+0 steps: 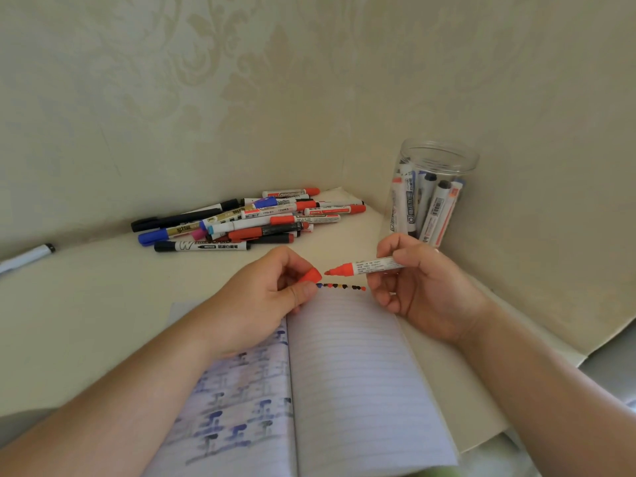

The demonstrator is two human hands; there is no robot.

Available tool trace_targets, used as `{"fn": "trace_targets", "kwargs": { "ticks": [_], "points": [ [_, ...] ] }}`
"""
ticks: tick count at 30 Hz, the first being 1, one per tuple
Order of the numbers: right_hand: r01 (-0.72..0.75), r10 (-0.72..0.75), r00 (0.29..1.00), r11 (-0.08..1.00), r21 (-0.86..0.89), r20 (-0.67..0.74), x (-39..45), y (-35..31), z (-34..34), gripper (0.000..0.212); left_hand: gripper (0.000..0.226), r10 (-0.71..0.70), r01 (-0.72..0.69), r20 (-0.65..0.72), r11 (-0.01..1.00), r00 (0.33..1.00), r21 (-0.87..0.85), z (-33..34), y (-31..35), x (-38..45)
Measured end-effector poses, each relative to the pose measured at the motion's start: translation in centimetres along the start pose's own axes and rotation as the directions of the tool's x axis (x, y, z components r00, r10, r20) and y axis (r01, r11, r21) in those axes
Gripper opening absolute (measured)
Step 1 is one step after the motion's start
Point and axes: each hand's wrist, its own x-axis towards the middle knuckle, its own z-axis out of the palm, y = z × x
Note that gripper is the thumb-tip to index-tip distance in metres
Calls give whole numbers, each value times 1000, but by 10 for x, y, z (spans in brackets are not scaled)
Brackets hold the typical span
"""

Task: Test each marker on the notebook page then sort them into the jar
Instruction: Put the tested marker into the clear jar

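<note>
I judge myself somewhere in the middle of the job. Beyond my right hand (418,290) the clear plastic jar (435,191) stands in the corner with several white-barrelled markers already upright in it, while beyond my left hand (261,301) a loose pile of red, blue and black markers (247,218) lies on the cream tabletop (86,304), apparently not yet tested. One more grey-barrelled pen (27,258) lies far off to my left, on its own.

My right hand grips the white barrel of a red marker (364,267), uncapped, its tapered red tip pointing at my left hand. My left fingers pinch the smooth red plastic cap (311,275), just apart from the tip. Whether this one has made its mark yet I cannot tell.

Under both hands the lined notebook (361,373) lies open. A short row of small dots (342,287) in blue, black, yellow and red runs along the top of the right page, between my hands. The left page is mottled with blurred blue and dark ink.
</note>
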Motion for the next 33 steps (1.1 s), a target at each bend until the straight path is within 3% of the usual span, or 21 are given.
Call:
{"fn": "trace_targets", "kwargs": {
  "ticks": [7,12,14,16,17,18,19,21,24,26,30,32,33],
  "points": [
    [9,-10,1000,996,-86,-5,-1,2,3,9,21,29,-29,43,999,999,15,-1,-6,2],
    [100,-132,989,925,-365,-62,-2,11,5,31,13,51,-51,2,999,999,-5,0,-8,4],
    [221,-294,956,747,-627,-13,-4,14,3,28,12,41,-42,-5,995,999,-85,0,-7,3],
    [361,-451,870,313,-878,197,-4,16,2,20,25,39,-37,11,993,999,-113,1,-5,3],
    [411,-485,815,95,-907,318,-3,19,4,22,29,45,-42,14,990,999,-133,2,-4,2],
    [427,-498,772,-55,-903,395,-2,22,6,27,30,51,-48,17,986,999,-157,3,-2,2],
    [429,-512,743,-131,-894,431,-1,24,8,31,30,55,-51,18,985,998,-164,3,-1,2],
    [435,-546,703,-178,-883,456,1,25,12,34,27,67,-65,14,992,998,-104,4,-1,3],
    [459,-552,691,-164,-873,467,2,26,14,33,27,58,-57,15,997,998,-46,3,-2,2],
    [468,-541,724,-72,-881,429,1,24,16,28,27,58,-56,18,995,998,-79,4,-1,2],
    [350,-478,864,337,-874,161,-5,9,16,6,22,49,-47,18,992,999,-114,6,3,-2],
    [291,-521,853,507,-811,-20,-11,-9,15,13,33,27,-24,48,998,998,-64,6,5,-2],
    [293,-573,811,568,-769,-115,-14,-23,14,18,38,20,-21,78,1000,997,16,6,5,-3]
  ]
}}
